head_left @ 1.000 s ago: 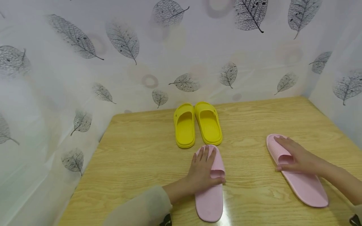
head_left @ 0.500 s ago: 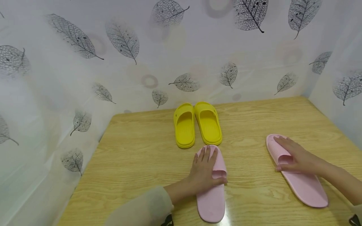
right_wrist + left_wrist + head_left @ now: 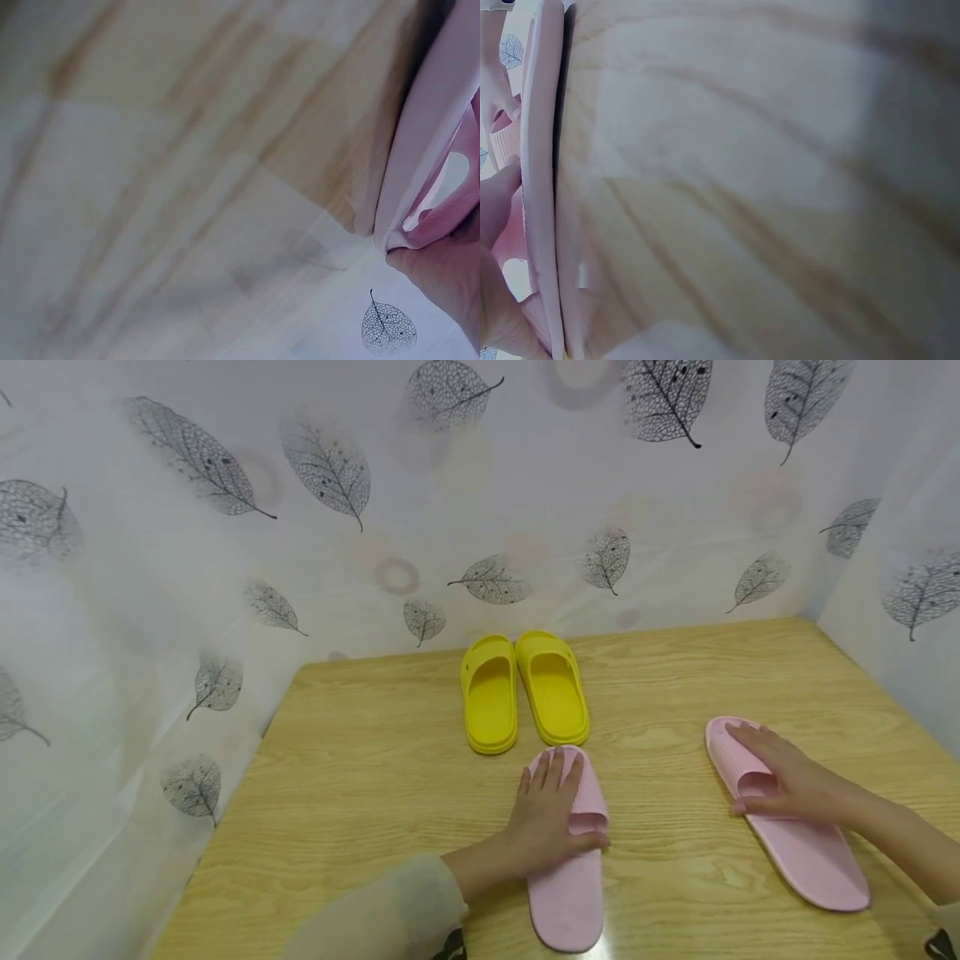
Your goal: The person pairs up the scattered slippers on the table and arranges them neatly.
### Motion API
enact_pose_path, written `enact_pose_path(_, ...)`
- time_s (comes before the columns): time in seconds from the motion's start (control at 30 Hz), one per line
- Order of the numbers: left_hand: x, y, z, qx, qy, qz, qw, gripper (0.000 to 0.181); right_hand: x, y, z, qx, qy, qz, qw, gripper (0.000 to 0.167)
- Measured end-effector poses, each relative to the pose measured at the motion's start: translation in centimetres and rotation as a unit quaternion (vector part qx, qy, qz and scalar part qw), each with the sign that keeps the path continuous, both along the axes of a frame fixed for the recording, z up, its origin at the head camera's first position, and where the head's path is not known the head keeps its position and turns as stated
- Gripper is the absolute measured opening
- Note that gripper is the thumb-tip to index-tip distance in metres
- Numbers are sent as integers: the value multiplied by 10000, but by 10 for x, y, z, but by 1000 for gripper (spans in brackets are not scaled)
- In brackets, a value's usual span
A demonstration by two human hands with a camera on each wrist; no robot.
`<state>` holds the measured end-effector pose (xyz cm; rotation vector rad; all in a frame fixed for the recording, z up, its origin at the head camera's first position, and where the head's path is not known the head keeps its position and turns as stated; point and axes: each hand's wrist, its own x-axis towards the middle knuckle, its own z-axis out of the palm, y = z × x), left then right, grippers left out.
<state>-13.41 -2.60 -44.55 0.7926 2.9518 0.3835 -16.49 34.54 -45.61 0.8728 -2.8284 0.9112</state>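
My left hand (image 3: 546, 825) lies over the strap of a pink slipper (image 3: 567, 906), fingers straight and spread, thumb reaching to its right edge. Farther right, a second pink slipper (image 3: 813, 864) lies at a slant, toe towards the upper left. My right hand (image 3: 795, 787) rests on that one, its fingers extended along the strap and its thumb at the left edge. In the left wrist view the slipper's pink sole edge (image 3: 544, 172) shows close up beside the hand. The right wrist view shows a fingertip at the toe end of the right slipper (image 3: 431, 127).
A pair of yellow slippers (image 3: 489, 714) stands side by side at the back of the wood-grain table (image 3: 360, 760), just behind the left pink slipper's toe. White sheeting (image 3: 480, 468) printed with leaves rises behind the table and on both sides.
My left hand has moved slightly right together with the left pink slipper. The right hand, its slipper and the yellow pair stay where they were.
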Motion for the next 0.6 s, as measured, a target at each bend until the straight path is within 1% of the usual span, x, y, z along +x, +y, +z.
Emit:
enact_pose_path(0.33, -1, 5, -5, -28, 60, 17, 10000, 108, 0, 0, -1, -4, 14, -14, 10000, 105)
enact_pose_path(0.5, -2, 8, -4, -27, 32, -21, 10000, 108, 0, 0, 0, 13, 39, -3, 10000, 105)
enact_pose_path(0.6, -2, 10, -4, -34, 76, -62, 9999, 108, 0, 1, 0, 16, 28, -23, 10000, 105)
